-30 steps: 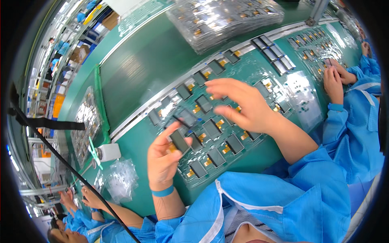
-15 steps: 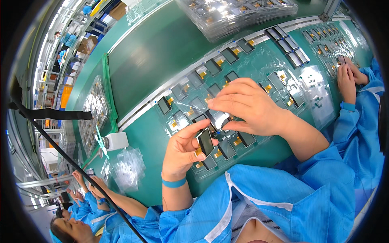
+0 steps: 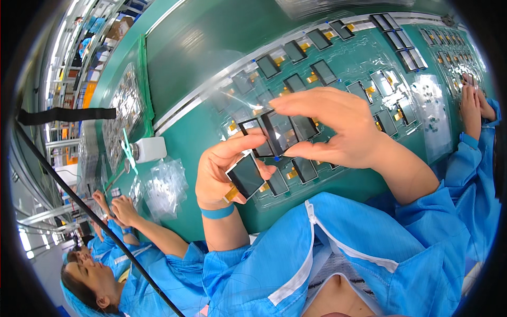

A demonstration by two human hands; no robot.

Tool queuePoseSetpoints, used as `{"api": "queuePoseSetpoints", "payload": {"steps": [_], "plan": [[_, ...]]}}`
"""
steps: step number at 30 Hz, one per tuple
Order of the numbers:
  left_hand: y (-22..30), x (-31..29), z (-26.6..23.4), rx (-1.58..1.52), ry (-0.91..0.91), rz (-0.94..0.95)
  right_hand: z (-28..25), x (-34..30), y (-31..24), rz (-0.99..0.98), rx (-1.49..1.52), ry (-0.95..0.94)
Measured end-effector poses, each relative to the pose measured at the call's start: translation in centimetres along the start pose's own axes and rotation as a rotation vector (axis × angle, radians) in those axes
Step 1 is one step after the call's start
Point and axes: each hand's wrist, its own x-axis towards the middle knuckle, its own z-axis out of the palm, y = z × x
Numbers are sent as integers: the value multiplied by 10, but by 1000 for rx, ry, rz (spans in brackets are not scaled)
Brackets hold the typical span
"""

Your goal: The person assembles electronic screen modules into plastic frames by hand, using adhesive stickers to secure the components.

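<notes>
My left hand (image 3: 219, 164) is closed on a small display screen (image 3: 246, 177) with an orange flex cable, tilted over the palm. Its index finger also meets the left part of a black-framed clear panel piece (image 3: 282, 130). My right hand (image 3: 338, 124) pinches that piece at its right part, thumb below and fingers above. A small blue tab sits at the piece's lower edge. Beneath both hands, a clear plastic tray (image 3: 264, 203) holds several similar screens, such as a screen (image 3: 323, 72) beyond my right hand. My hands cover part of the tray.
A strip of black-framed panels (image 3: 400, 42) lies at the far right, beside a clear sheet (image 3: 430, 113). Left stand a white box (image 3: 150, 149), crumpled clear bags (image 3: 165, 187) and stacked trays (image 3: 127, 100). Co-workers' hands (image 3: 470, 105) work at right and at left (image 3: 124, 211).
The left hand has shifted left, turning the screen to face up more broadly. The black-framed piece has come more into sight between both hands. The whole view has shifted slightly.
</notes>
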Motion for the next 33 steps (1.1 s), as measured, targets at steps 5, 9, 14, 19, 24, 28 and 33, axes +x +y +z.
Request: {"api": "queuePoseSetpoints", "payload": {"steps": [5,9,14,19,24,28,33], "plan": [[-8,-2,-7,-81,-132,114,0,-3,-3,85,201,18],[-9,-17,-10,-20,-11,124,7,-7,-2,58,344,42],[-1,-13,7,60,103,66,7,-15,0,-34,194,64],[4,-6,12,146,144,6,4,-17,2,-129,19,104],[2,-4,8,139,118,-27,2,-16,6,-190,-76,93],[3,-6,6,142,112,-38,0,-14,5,-197,-88,107],[2,-5,2,139,42,-40,0,-15,2,-65,1,68]]}}
